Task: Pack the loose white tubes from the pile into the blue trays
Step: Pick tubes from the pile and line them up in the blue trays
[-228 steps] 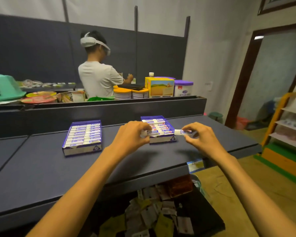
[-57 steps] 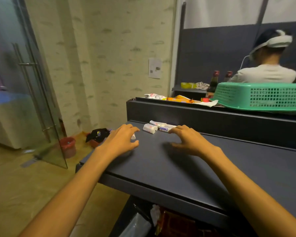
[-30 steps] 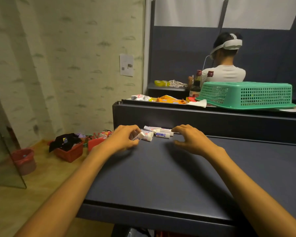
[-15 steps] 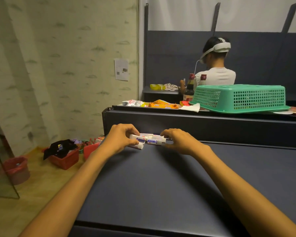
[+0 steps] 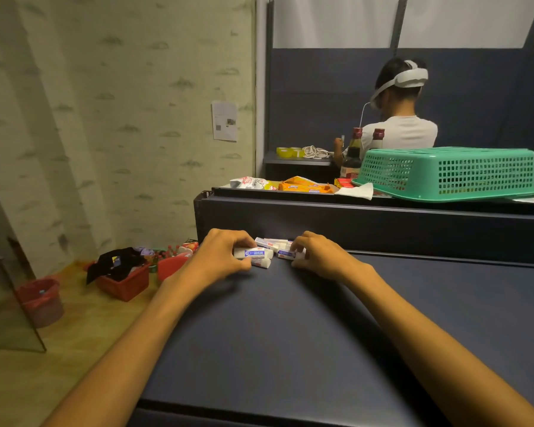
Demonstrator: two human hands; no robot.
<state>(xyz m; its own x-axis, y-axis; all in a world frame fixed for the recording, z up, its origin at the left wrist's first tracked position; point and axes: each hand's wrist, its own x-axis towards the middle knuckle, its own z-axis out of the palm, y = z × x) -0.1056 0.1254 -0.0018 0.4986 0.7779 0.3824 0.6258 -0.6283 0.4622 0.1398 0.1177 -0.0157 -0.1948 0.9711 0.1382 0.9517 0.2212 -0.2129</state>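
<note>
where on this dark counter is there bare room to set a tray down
Free: the wide stretch of dark counter between the two forearms, from the near edge up to the hands, and the stretch right of the right hand along the raised back ledge. Crowded: the far left corner, where both hands grip white tubes, the left hand among them.

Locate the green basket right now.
In the head view the green basket sits upside down at upper right, on the raised ledge behind the dark table, right of the snack packets and in front of the seated person.
</note>
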